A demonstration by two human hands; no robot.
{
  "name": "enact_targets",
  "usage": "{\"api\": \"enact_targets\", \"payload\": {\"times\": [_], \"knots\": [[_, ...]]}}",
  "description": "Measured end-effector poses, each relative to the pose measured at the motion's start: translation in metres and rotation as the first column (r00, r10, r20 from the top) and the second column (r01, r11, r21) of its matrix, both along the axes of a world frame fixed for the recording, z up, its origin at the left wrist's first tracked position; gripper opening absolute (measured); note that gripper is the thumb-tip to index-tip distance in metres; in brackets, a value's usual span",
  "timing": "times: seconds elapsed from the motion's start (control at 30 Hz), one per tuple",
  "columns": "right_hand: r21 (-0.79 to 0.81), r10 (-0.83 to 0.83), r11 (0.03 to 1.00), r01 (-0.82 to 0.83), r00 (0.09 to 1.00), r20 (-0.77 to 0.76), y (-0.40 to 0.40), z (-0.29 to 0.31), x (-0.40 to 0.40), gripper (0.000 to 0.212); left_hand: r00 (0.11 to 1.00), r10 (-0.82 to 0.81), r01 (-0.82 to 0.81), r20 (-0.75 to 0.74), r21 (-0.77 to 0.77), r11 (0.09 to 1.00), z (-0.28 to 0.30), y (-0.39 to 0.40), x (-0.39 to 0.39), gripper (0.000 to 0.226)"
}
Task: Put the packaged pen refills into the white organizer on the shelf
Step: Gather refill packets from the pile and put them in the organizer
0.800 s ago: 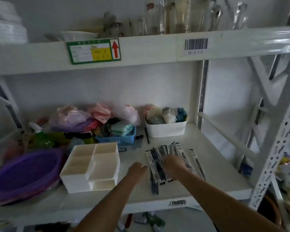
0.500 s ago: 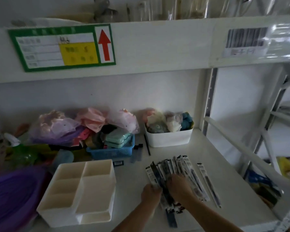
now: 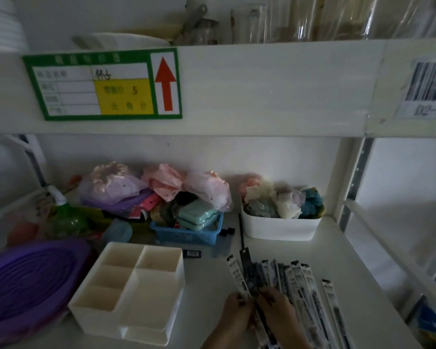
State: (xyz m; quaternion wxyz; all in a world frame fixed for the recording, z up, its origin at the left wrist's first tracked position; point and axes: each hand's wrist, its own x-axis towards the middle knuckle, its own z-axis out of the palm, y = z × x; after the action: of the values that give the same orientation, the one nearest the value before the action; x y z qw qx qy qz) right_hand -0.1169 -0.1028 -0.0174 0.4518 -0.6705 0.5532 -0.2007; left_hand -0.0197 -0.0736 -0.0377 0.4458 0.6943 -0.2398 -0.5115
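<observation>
Several packaged pen refills (image 3: 297, 285), long black-and-white sleeves, lie fanned out on the white shelf (image 3: 347, 268) at lower right. One more refill pack (image 3: 334, 311) lies apart on the right. My left hand (image 3: 237, 316) pinches the leftmost pack near its lower end. My right hand (image 3: 277, 313) lies on the bundle beside it, fingers curled over the packs. The white organizer (image 3: 129, 293), with several empty compartments, stands to the left of my hands, a short gap away.
A blue basket (image 3: 186, 234) of small items and a white bin (image 3: 280, 229) of soft toys stand behind. A purple basin (image 3: 28, 280) sits at the left. The upper shelf beam (image 3: 262, 91) hangs close overhead; a steel upright (image 3: 353, 187) is on the right.
The camera has come closer and lower to the shelf. Both hands have closed together onto the lower ends of the refill bundle.
</observation>
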Motion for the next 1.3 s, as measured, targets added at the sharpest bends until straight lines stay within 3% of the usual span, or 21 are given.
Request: {"api": "enact_targets", "payload": {"times": [0.07, 0.13, 0.23, 0.37, 0.5, 0.6, 0.7, 0.83, 1.0, 1.2, 1.3], "knots": [[0.000, -0.017, 1.000, 0.017, 0.994, 0.107, 0.000, 0.003, -0.001, 0.019, 0.998, 0.053, -0.051, 0.016, -0.098, 0.994, 0.004, 0.005, 0.000, 0.007], [0.005, -0.034, 0.999, 0.033, 0.981, 0.194, -0.001, 0.004, -0.001, 0.033, 0.992, 0.117, -0.107, 0.037, -0.200, 0.974, 0.008, 0.009, -0.001, 0.016], [-0.010, -0.065, 0.997, 0.072, 0.955, 0.289, 0.003, 0.005, 0.002, 0.036, 0.967, 0.146, -0.080, 0.210, -0.294, 0.952, 0.018, 0.020, -0.003, 0.026], [-0.112, -0.032, 0.990, 0.087, 0.905, 0.424, 0.014, 0.024, 0.015, 0.038, 0.873, 0.188, 0.021, 0.451, -0.419, 0.908, 0.045, 0.041, 0.009, 0.022], [-0.283, 0.119, 0.958, 0.034, 0.855, 0.505, 0.024, 0.073, 0.049, 0.033, 0.760, 0.267, 0.087, 0.593, -0.500, 0.862, 0.089, 0.054, 0.046, 0.009], [-0.390, 0.227, 0.920, -0.021, 0.841, 0.491, 0.034, 0.102, 0.091, 0.045, 0.659, 0.334, 0.123, 0.674, -0.534, 0.836, 0.123, 0.069, 0.090, 0.018], [-0.509, 0.308, 0.859, -0.052, 0.847, 0.434, 0.049, 0.123, 0.143, 0.043, 0.600, 0.406, 0.118, 0.689, -0.578, 0.807, 0.148, 0.088, 0.145, 0.028], [-0.555, 0.291, 0.831, -0.047, 0.886, 0.361, 0.065, 0.123, 0.208, 0.040, 0.616, 0.340, 0.159, 0.710, -0.535, 0.830, 0.145, 0.102, 0.219, 0.009], [-0.517, 0.155, 0.856, -0.003, 0.955, 0.252, 0.070, 0.105, 0.251, 0.011, 0.601, 0.210, 0.249, 0.771, -0.430, 0.868, 0.114, 0.095, 0.276, 0.035], [-0.483, 0.074, 0.874, -0.050, 0.997, 0.031, 0.078, 0.073, 0.265, 0.012, 0.682, -0.029, 0.346, 0.730, -0.287, 0.893, 0.083, 0.093, 0.293, 0.022], [-0.543, 0.028, 0.837, -0.075, 0.995, -0.094, 0.080, 0.056, 0.264, 0.012, 0.675, -0.030, 0.359, 0.738, -0.292, 0.886, 0.073, 0.097, 0.292, 0.019]]}}
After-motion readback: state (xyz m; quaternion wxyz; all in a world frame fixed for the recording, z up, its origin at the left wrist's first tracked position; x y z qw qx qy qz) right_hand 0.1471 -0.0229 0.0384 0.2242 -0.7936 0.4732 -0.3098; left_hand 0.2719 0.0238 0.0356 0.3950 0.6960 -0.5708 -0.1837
